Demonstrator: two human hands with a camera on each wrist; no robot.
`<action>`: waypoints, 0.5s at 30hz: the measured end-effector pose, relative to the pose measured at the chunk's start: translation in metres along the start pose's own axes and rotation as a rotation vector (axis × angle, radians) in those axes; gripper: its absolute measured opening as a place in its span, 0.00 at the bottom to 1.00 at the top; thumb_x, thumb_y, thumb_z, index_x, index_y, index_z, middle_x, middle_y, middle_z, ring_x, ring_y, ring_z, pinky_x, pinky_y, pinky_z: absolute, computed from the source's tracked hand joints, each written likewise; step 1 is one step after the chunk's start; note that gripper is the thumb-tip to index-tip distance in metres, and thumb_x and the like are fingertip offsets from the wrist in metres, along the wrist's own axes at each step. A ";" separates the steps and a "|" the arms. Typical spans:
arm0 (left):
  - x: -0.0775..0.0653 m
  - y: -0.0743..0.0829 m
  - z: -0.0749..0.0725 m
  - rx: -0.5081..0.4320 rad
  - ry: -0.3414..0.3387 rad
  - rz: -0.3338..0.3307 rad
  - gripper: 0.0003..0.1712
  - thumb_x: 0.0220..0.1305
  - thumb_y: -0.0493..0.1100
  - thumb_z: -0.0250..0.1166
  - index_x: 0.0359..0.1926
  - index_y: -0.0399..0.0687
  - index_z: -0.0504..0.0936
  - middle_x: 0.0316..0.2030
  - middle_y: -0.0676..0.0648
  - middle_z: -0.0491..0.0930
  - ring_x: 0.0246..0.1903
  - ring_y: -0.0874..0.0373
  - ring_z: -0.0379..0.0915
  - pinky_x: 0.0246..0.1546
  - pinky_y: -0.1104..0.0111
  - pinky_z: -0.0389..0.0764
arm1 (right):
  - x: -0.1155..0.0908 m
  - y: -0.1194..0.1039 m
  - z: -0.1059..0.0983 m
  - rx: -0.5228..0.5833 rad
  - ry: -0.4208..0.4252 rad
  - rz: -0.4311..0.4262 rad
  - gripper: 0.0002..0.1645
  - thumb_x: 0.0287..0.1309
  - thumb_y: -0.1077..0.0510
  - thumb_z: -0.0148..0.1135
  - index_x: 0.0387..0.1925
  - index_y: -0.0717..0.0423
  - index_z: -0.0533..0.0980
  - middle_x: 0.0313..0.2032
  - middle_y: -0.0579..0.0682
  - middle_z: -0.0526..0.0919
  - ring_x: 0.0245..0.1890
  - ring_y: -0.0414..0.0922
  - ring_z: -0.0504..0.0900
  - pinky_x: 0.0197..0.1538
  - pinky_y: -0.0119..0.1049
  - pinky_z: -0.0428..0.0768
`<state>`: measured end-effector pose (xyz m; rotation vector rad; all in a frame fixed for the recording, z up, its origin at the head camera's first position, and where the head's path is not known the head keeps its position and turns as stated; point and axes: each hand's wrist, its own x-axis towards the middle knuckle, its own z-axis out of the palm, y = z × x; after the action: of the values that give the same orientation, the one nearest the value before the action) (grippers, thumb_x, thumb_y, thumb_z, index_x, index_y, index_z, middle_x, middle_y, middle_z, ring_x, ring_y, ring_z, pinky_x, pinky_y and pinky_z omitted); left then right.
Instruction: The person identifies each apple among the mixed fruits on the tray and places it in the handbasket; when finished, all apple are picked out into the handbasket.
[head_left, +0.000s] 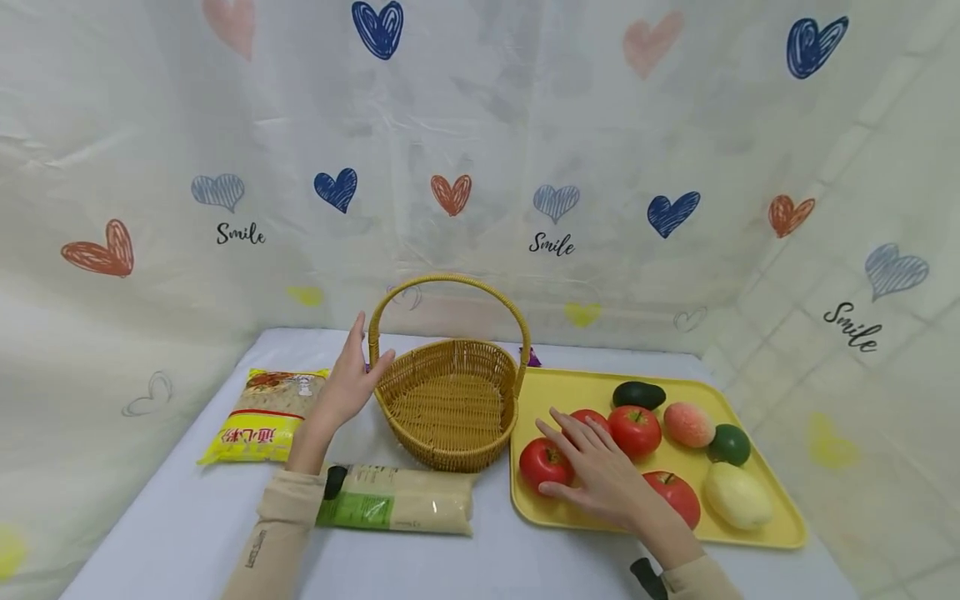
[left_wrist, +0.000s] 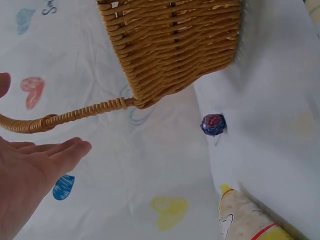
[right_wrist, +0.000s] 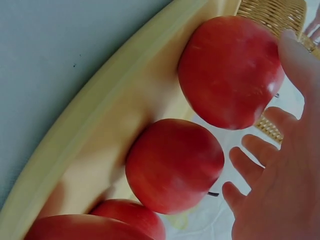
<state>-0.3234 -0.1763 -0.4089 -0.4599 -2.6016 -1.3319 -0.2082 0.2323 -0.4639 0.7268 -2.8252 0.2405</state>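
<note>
A wicker basket [head_left: 453, 408] with an arched handle [head_left: 450, 279] stands at the middle of the table. My left hand [head_left: 345, 383] is raised at its left side, fingers straight and thumb spread, close to the handle and holding nothing. In the left wrist view, the handle passes near the fingers [left_wrist: 65, 152]. Over the yellow tray [head_left: 558, 387], my right hand [head_left: 603, 479] hovers with fingers spread above the red apples. The nearest apple [head_left: 545, 465] lies by its thumb and fingertips; the right wrist view shows this apple [right_wrist: 230, 72] beside the thumb, not gripped.
Also on the tray are an avocado [head_left: 638, 395], a peach [head_left: 688, 425], a dark green round fruit [head_left: 729, 445] and a pale yellow fruit [head_left: 738, 496]. A yellow pasta bag [head_left: 258, 425] lies at left, a green-and-cream package [head_left: 405, 500] before the basket. A small purple wrapped item [left_wrist: 213, 124] sits behind.
</note>
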 end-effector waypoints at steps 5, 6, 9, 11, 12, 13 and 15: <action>-0.001 -0.001 -0.001 -0.044 -0.019 0.008 0.51 0.79 0.58 0.53 0.83 0.52 0.29 0.81 0.33 0.43 0.70 0.32 0.65 0.61 0.42 0.78 | 0.003 -0.004 0.004 -0.011 -0.002 -0.007 0.54 0.58 0.25 0.63 0.80 0.38 0.59 0.79 0.51 0.62 0.77 0.53 0.64 0.78 0.59 0.62; -0.001 -0.001 -0.002 -0.048 -0.021 0.013 0.50 0.79 0.58 0.53 0.83 0.52 0.30 0.82 0.34 0.42 0.74 0.34 0.59 0.64 0.41 0.76 | 0.004 -0.005 0.005 -0.013 -0.004 -0.008 0.54 0.58 0.26 0.63 0.80 0.38 0.59 0.79 0.51 0.62 0.77 0.53 0.64 0.78 0.59 0.62; 0.001 0.000 -0.005 -0.076 -0.032 0.022 0.49 0.79 0.57 0.53 0.83 0.52 0.31 0.83 0.37 0.40 0.80 0.35 0.48 0.69 0.39 0.70 | 0.007 -0.006 0.006 -0.015 -0.023 -0.004 0.54 0.58 0.25 0.63 0.80 0.38 0.58 0.79 0.51 0.61 0.77 0.53 0.64 0.79 0.59 0.61; 0.002 -0.002 -0.005 -0.087 -0.048 0.024 0.50 0.79 0.59 0.52 0.83 0.52 0.30 0.83 0.36 0.40 0.80 0.35 0.46 0.71 0.38 0.68 | 0.009 -0.008 0.007 -0.021 -0.035 -0.002 0.54 0.59 0.25 0.62 0.80 0.38 0.58 0.79 0.51 0.62 0.77 0.53 0.64 0.79 0.59 0.60; 0.002 -0.003 -0.004 -0.094 -0.057 0.023 0.50 0.79 0.60 0.52 0.83 0.53 0.29 0.83 0.36 0.39 0.80 0.35 0.46 0.72 0.39 0.66 | 0.010 -0.009 0.007 -0.019 -0.046 0.003 0.54 0.59 0.25 0.62 0.80 0.38 0.58 0.79 0.51 0.62 0.77 0.53 0.64 0.79 0.60 0.60; 0.002 -0.004 -0.003 -0.102 -0.064 0.021 0.51 0.79 0.61 0.51 0.83 0.53 0.29 0.82 0.36 0.39 0.80 0.35 0.45 0.73 0.39 0.64 | 0.010 -0.010 0.008 -0.019 -0.052 0.006 0.53 0.59 0.25 0.62 0.80 0.39 0.59 0.78 0.51 0.63 0.77 0.54 0.64 0.79 0.60 0.60; 0.002 -0.007 -0.001 -0.114 -0.075 0.017 0.52 0.78 0.63 0.51 0.83 0.53 0.28 0.83 0.36 0.37 0.81 0.35 0.43 0.75 0.40 0.61 | 0.009 -0.012 0.010 -0.015 -0.066 0.013 0.54 0.58 0.25 0.62 0.79 0.40 0.59 0.78 0.52 0.64 0.77 0.54 0.64 0.79 0.61 0.58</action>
<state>-0.3278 -0.1802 -0.4131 -0.5595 -2.5835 -1.4914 -0.2121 0.2159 -0.4697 0.7261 -2.8921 0.2011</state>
